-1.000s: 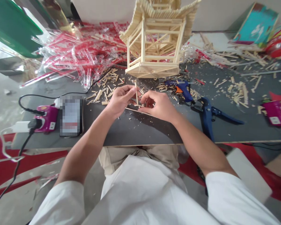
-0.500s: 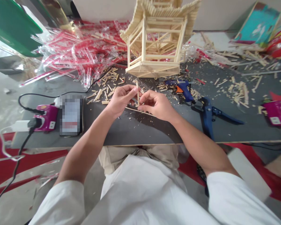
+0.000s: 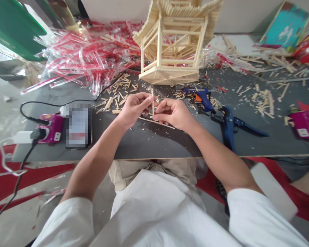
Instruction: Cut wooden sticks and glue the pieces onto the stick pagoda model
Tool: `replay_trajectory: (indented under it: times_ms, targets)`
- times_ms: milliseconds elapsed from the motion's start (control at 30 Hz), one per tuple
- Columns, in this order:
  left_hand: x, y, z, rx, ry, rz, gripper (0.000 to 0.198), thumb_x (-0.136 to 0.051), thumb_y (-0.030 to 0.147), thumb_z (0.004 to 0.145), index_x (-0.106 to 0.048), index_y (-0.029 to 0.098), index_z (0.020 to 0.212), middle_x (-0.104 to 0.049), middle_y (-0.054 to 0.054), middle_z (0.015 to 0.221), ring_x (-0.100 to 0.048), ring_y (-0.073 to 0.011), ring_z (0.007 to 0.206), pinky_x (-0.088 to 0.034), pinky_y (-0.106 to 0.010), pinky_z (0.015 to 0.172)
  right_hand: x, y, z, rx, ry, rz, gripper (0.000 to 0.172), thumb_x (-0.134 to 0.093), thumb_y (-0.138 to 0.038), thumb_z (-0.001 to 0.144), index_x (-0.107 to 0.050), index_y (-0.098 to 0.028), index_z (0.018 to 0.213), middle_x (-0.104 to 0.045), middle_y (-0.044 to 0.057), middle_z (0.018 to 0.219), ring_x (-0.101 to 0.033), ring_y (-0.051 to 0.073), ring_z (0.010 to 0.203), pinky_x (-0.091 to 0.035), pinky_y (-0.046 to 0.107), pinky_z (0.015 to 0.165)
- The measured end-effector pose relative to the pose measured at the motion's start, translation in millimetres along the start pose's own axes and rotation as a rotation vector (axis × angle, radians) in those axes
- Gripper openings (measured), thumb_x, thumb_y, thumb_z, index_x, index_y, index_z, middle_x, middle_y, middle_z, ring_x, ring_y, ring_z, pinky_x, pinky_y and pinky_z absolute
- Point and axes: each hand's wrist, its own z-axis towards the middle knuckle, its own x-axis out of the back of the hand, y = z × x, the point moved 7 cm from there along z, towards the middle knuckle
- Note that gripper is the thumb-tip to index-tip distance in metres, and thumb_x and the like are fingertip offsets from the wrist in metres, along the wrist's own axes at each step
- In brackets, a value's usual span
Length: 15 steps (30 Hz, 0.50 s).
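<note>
My left hand and my right hand meet over the dark tabletop, both pinched on a short upright wooden stick. The stick stands on or against a long thin stick that lies flat under my hands. A tall pavilion model built of wooden sticks stands just beyond my hands.
A blue glue gun and blue cutters lie right of my hands. A phone and a purple charger block sit at left. A heap of red-and-clear wrappers fills the back left. Stick offcuts litter the table.
My hands have shifted a little to the right with the upright stick still pinched between them. Nothing else has moved.
</note>
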Motion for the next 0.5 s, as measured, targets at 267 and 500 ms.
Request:
replay_trajectory:
  times_ms: [267, 500]
  targets:
    - [0.3, 1.0, -0.4, -0.004, -0.01, 0.006, 0.034, -0.082, 0.052, 0.09, -0.077, 0.019, 0.095, -0.068, -0.003, 0.078, -0.059, -0.0081, 0.063, -0.049, -0.018, 0.056, 0.0, 0.3, -1.1, -0.029, -0.011, 0.01, 0.046, -0.099, -0.048, 0.066, -0.064, -0.023, 0.082, -0.07, -0.002, 0.068, -0.066, 0.014, 0.056, -0.047, 0.025, 0.045]
    - [0.8, 0.7, 0.2, -0.027, -0.013, 0.041, 0.036, -0.082, 0.053, 0.088, -0.077, 0.018, 0.096, -0.071, -0.003, 0.082, -0.062, -0.0089, 0.064, -0.05, -0.019, 0.056, 2.5, 7.3, -1.0, -0.093, 0.01, 0.007, 0.046, -0.099, -0.046, 0.065, -0.064, -0.023, 0.085, -0.069, -0.002, 0.066, -0.066, 0.016, 0.056, -0.047, 0.026, 0.044]
